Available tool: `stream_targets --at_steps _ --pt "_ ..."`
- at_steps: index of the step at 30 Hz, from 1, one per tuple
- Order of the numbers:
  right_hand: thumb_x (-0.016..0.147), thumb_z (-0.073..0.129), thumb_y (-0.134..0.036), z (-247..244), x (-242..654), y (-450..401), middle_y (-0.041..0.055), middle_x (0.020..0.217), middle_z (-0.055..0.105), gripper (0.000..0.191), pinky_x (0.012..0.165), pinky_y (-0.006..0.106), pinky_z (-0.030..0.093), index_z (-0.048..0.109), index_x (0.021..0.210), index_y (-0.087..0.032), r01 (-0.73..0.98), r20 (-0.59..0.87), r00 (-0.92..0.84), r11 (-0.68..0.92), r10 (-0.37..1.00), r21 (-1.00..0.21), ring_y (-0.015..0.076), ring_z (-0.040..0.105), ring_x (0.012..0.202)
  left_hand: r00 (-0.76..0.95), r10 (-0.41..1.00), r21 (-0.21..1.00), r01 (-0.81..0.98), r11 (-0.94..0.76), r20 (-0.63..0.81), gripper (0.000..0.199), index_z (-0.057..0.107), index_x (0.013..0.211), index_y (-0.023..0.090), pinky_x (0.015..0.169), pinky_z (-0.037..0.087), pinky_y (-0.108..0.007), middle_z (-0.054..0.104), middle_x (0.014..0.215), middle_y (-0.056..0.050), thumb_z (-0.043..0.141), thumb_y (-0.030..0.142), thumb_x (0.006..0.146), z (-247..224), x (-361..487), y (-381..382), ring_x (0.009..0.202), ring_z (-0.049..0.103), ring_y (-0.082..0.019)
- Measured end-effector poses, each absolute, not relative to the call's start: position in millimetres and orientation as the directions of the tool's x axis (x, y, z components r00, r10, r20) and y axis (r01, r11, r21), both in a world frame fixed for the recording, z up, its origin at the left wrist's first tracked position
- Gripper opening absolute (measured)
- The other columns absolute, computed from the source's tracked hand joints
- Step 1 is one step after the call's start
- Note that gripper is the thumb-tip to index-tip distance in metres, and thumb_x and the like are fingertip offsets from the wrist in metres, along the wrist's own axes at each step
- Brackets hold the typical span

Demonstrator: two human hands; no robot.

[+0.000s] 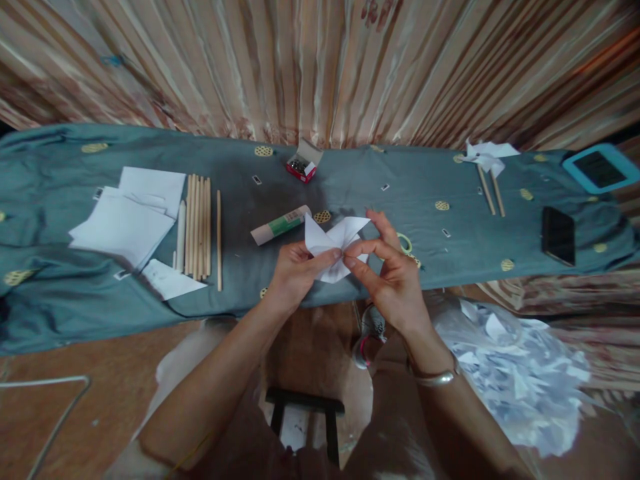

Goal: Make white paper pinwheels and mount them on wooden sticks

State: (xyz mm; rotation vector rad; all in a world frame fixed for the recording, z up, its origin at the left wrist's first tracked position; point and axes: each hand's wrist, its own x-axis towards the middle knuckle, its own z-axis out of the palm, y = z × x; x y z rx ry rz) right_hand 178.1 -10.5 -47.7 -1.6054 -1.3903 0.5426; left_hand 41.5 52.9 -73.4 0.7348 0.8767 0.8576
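A white paper pinwheel (345, 230) with folded points is held over the table's near edge. My left hand (295, 273) is closed on it from the left, its thumb at the centre. My right hand (393, 280) pinches near the same centre with thumb and index finger; whether a pin sits there is too small to tell. Just behind lies a glue stick (281, 225) with a green band. Scissors with a light green handle (405, 243) are partly hidden beyond my right hand. A small red box (303, 163) of metal pins stands open farther back.
White paper sheets (125, 223) and a row of wooden sticks (198, 227) lie at left. At right are finished pinwheels (489, 157) on sticks, a dark phone (559, 235) and a blue-framed device (601, 168). A plastic bag of paper pieces (520, 380) is on the floor.
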Motion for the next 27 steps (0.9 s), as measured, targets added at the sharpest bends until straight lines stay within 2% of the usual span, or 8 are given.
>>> stream_targets --at_steps 27 --pt "0.083 0.068 -0.028 -47.9 178.2 -11.4 0.0016 0.149 0.048 0.004 0.119 0.054 0.018 0.069 0.081 -0.024 0.534 0.209 0.25 0.046 0.946 -0.844 0.0262 0.029 0.146 0.344 0.883 0.857 -0.293 0.424 -0.319 0.026 0.072 0.061 0.013 0.051 0.041 -0.022 0.069 0.06 -0.002 0.087 0.032 0.05 -74.4 40.2 51.7 0.051 0.056 -0.011"
